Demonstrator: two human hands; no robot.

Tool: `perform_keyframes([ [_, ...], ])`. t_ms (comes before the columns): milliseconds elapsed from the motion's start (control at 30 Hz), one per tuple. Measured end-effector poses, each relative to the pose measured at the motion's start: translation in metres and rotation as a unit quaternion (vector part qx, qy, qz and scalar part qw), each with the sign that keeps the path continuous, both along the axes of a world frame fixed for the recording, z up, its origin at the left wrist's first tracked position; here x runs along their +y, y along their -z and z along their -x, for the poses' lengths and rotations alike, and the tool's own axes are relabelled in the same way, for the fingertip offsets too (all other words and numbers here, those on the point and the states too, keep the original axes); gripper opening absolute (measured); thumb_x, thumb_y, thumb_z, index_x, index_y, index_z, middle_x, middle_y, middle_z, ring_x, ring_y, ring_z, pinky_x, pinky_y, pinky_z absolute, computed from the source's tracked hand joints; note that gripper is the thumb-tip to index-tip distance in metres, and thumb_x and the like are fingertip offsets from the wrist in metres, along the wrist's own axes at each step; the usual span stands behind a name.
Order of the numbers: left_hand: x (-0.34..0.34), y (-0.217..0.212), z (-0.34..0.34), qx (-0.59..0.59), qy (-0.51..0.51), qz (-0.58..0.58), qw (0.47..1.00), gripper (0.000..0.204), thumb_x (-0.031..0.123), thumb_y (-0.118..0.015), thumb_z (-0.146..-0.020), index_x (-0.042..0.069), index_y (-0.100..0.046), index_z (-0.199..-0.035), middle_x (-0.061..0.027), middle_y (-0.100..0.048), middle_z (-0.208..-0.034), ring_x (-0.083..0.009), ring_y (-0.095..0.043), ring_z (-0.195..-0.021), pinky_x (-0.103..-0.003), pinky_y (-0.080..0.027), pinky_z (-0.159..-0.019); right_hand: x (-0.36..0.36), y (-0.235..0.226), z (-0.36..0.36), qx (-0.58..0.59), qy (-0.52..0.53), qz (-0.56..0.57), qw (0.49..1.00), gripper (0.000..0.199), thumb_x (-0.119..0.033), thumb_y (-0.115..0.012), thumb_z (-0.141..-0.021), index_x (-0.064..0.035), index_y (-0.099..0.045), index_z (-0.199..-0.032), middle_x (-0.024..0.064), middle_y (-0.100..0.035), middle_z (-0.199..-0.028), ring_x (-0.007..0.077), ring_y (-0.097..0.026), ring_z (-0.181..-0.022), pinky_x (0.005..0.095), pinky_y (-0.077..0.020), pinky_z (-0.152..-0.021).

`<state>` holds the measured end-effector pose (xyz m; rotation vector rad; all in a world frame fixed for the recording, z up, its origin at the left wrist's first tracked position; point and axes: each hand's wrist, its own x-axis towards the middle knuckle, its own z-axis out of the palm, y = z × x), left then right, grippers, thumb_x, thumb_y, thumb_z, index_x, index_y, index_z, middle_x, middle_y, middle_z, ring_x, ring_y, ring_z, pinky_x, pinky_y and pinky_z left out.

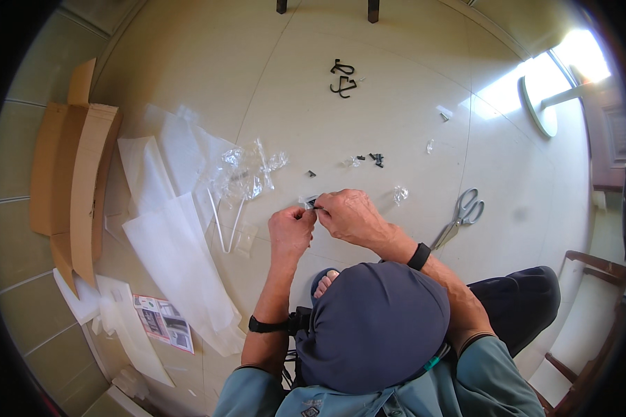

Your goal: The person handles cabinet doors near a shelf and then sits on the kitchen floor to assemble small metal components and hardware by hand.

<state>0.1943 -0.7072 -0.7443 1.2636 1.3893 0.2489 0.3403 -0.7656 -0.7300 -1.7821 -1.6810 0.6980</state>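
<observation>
My left hand (290, 233) and my right hand (352, 214) meet over the floor, fingers pinched together. Between their fingertips is a small clear plastic bag (304, 200) with something dark in it, mostly covered by the fingers. Just beyond lies a small black piece (311, 174). Farther right are several small black parts (377, 160) beside a scrap of clear plastic (352, 162). Another crumpled clear wrapper (400, 194) rests right of my right hand. Black hooks (342, 87) lie farther off on the tiles.
Grey-handled scissors (459, 217) lie open at the right. White foam sheets (181, 257), crumpled clear film (247, 174) and thin white rods (233, 226) spread to the left. An opened cardboard box (83, 174) leans by the left wall, near a printed sheet (163, 322). A round-based stand (538, 108) is far right.
</observation>
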Motion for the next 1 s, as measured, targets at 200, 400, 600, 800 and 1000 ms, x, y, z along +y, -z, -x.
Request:
perform_keyframes([
  [200, -0.003, -0.001, -0.001, 0.014, 0.011, -0.011, 1.000, 0.029, 0.015, -0.061, -0.081, -0.003, -0.058, -0.058, -0.0048, -0.054, -0.049, -0.0120, -0.054, -0.043, -0.029, -0.043, -0.041, -0.004, 0.008, 0.000, -0.056, -0.014, 0.013, 0.998, 0.006, -0.007, -0.058, -0.080, -0.0021, -0.061, -0.078, 0.0165, -0.063, -0.072, 0.0349, -0.062, -0.066, 0.0423, -0.0490, -0.060],
  [400, 0.002, 0.003, 0.004, 0.027, 0.006, 0.003, 1.000, 0.027, 0.018, -0.064, -0.083, -0.001, -0.062, -0.064, -0.0045, -0.057, -0.056, -0.0106, -0.055, -0.046, -0.026, -0.044, -0.040, -0.012, 0.028, -0.031, 0.058, 0.252, -0.047, 0.965, 0.016, -0.004, -0.058, -0.081, -0.0023, -0.066, -0.095, 0.0150, -0.065, -0.083, 0.0358, -0.064, -0.075, 0.0408, -0.0519, -0.068],
  [600, 0.006, 0.000, 0.005, 0.018, -0.009, 0.019, 1.000, 0.024, 0.019, -0.066, -0.082, 0.000, -0.063, -0.068, -0.0037, -0.057, -0.058, -0.0098, -0.053, -0.047, -0.026, -0.044, -0.040, 0.000, 0.057, -0.099, -0.092, 0.279, 0.147, 0.944, 0.045, -0.012, -0.065, -0.078, -0.0025, -0.058, -0.121, 0.0232, -0.055, -0.115, 0.0378, -0.058, -0.104, 0.0432, -0.0489, -0.089],
  [800, 0.004, 0.000, 0.001, 0.022, -0.006, 0.017, 1.000, 0.024, 0.019, -0.066, -0.082, 0.001, -0.062, -0.067, -0.0031, -0.056, -0.058, -0.0095, -0.053, -0.047, -0.026, -0.044, -0.041, 0.023, 0.060, -0.094, -0.113, 0.225, 0.190, 0.949, 0.037, -0.017, -0.068, -0.079, -0.0062, -0.062, -0.114, 0.0202, -0.053, -0.114, 0.0363, -0.059, -0.102, 0.0433, -0.0504, -0.086],
  [1000, 0.004, 0.000, 0.003, 0.026, -0.004, 0.014, 1.000, 0.024, 0.018, -0.065, -0.082, 0.001, -0.061, -0.066, -0.0027, -0.055, -0.058, -0.0093, -0.053, -0.047, -0.025, -0.044, -0.041, 0.029, 0.066, -0.086, -0.163, 0.167, 0.149, 0.961, 0.019, -0.011, -0.060, -0.083, -0.0036, -0.065, -0.100, 0.0194, -0.055, -0.105, 0.0360, -0.061, -0.095, 0.0449, -0.0514, -0.082],
])
